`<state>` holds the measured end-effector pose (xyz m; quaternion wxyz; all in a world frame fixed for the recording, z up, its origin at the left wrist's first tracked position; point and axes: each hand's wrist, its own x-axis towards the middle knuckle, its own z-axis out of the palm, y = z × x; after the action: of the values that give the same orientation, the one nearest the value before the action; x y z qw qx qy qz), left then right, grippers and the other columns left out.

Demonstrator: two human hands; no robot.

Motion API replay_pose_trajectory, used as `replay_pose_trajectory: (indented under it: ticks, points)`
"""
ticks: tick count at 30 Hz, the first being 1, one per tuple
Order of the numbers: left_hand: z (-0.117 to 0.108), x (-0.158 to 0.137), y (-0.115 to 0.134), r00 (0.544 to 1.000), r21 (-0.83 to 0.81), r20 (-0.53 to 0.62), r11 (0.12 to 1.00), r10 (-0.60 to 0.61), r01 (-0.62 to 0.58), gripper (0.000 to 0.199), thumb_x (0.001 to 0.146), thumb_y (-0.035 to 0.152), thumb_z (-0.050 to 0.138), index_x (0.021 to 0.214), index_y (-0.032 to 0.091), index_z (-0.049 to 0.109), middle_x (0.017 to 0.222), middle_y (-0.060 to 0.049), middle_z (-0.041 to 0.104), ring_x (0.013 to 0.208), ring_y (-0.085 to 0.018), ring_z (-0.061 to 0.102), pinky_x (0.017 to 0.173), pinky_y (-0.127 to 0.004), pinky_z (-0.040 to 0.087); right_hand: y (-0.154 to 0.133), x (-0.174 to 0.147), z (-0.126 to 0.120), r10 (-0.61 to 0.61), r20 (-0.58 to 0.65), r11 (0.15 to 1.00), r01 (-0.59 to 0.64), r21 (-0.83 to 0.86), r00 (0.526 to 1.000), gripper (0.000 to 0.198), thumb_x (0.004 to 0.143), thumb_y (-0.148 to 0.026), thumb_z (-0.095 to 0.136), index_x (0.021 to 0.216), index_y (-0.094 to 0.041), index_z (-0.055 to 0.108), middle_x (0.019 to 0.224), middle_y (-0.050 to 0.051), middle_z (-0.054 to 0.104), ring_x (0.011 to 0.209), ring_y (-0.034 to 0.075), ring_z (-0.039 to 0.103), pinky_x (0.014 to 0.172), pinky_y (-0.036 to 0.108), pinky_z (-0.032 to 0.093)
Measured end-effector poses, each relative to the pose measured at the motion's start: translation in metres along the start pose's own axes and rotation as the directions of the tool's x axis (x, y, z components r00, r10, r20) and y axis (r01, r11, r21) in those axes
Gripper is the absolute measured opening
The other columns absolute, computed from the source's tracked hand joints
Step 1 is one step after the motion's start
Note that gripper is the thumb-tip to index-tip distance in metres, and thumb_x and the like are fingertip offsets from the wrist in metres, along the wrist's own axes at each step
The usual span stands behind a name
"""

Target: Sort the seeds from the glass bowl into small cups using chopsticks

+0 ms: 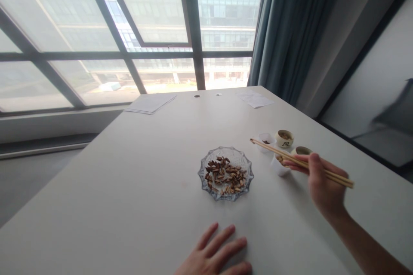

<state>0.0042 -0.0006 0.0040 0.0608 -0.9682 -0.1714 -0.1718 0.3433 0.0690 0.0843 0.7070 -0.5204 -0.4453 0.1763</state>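
Observation:
My right hand [325, 184] grips a pair of wooden chopsticks [300, 162]. Their tips lie close together in front of a small white plastic cup [270, 148] with dark bits in it; a small dark piece seems to sit at the tips. Beneath the hand and chopsticks are a second white plastic cup [282, 169] with light-brown pieces and a partly hidden ceramic cup [300, 151]. My left hand [219, 251] rests flat on the table, fingers spread, below a scalloped clear glass bowl [204, 177]. Elongated brown nuts or seeds [224, 172] lie in the bowl.
A cream ceramic cup [284, 139] with a black character holds small pieces. Paper sheets lie at the back left [150, 104] and back right [256, 99] of the white table [129, 189]. Windows [161, 8] and a dark curtain [287, 30] stand behind it.

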Motion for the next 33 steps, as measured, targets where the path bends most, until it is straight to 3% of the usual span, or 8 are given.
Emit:
replay_pose_trajectory:
  ticks: [3,8,11,16,19,25,29,33]
  points:
    - [0.014,-0.005,0.001,1.0,-0.01,-0.015,1.0,-0.005,0.005,0.043,0.103,0.039,0.077,0.144,0.039,0.065,0.161,0.003,0.056,0.152,-0.027,0.048,0.131,-0.053,0.026,0.01,0.017,-0.011,-0.05,-0.099,0.997,0.043,-0.07,0.994,0.042,0.1,-0.055,0.068,0.089,-0.017,0.081,0.077,0.011,0.083,0.065,0.028,0.082,0.064,0.037,0.072]
    - [0.032,-0.011,0.003,1.0,-0.016,-0.017,1.0,-0.006,0.006,0.044,0.103,0.039,0.077,0.145,0.039,0.064,0.161,0.002,0.055,0.153,-0.028,0.046,0.131,-0.055,0.024,0.025,0.028,-0.017,-0.024,-0.082,0.998,0.019,-0.067,0.996,0.041,0.1,-0.056,0.068,0.09,-0.018,0.08,0.08,0.012,0.083,0.067,0.029,0.082,0.058,0.038,0.069]
    - [0.023,-0.009,0.001,1.0,-0.011,-0.023,1.0,-0.003,0.002,0.044,0.103,0.039,0.076,0.146,0.039,0.063,0.162,0.003,0.055,0.153,-0.027,0.046,0.131,-0.054,0.023,0.025,0.026,-0.015,-0.018,-0.07,0.999,0.016,-0.031,0.997,0.041,0.098,-0.057,0.069,0.09,-0.017,0.08,0.081,0.013,0.083,0.069,0.029,0.082,0.059,0.038,0.07]
    - [-0.005,0.001,-0.002,0.997,0.009,0.075,1.0,0.015,-0.016,0.044,0.105,0.039,0.074,0.148,0.039,0.063,0.162,0.005,0.055,0.151,-0.024,0.05,0.13,-0.049,0.029,0.018,0.022,-0.012,-0.024,-0.075,1.0,0.022,-0.016,0.997,0.041,0.098,-0.057,0.07,0.092,-0.018,0.081,0.084,0.013,0.083,0.07,0.031,0.083,0.06,0.04,0.07]
    - [-0.003,0.001,-0.002,0.998,0.008,0.065,1.0,0.013,-0.013,0.045,0.104,0.038,0.075,0.147,0.039,0.064,0.162,0.004,0.055,0.151,-0.025,0.05,0.13,-0.05,0.028,0.015,0.016,-0.008,-0.014,-0.052,1.0,0.014,0.007,0.999,0.041,0.098,-0.056,0.071,0.093,-0.016,0.081,0.083,0.013,0.083,0.072,0.03,0.083,0.066,0.04,0.072]
    - [0.031,-0.014,0.003,1.0,-0.017,-0.023,1.0,-0.006,0.006,0.046,0.102,0.038,0.078,0.146,0.039,0.064,0.164,0.002,0.052,0.155,-0.029,0.044,0.13,-0.057,0.023,0.008,-0.009,0.006,-0.017,0.191,0.999,0.011,0.035,0.981,0.039,0.101,-0.053,0.069,0.095,-0.017,0.083,0.083,0.011,0.084,0.072,0.027,0.084,0.067,0.036,0.071]
    - [0.039,-0.017,0.003,1.0,-0.017,-0.025,1.0,-0.01,0.009,0.048,0.102,0.037,0.078,0.148,0.039,0.062,0.166,0.002,0.049,0.156,-0.029,0.042,0.131,-0.057,0.021,0.012,-0.024,0.013,-0.071,0.399,0.997,0.061,0.038,0.914,0.034,0.106,-0.046,0.062,0.097,-0.02,0.083,0.086,0.01,0.084,0.074,0.024,0.083,0.066,0.033,0.07]
    - [0.038,-0.016,0.002,0.999,-0.005,-0.045,1.0,-0.001,0.001,0.046,0.104,0.037,0.076,0.148,0.04,0.061,0.164,0.001,0.052,0.154,-0.029,0.044,0.13,-0.057,0.025,0.018,-0.031,0.021,-0.095,0.514,0.995,0.093,0.029,0.852,0.026,0.106,-0.038,0.063,0.1,-0.022,0.082,0.09,0.008,0.083,0.077,0.022,0.081,0.067,0.032,0.068]
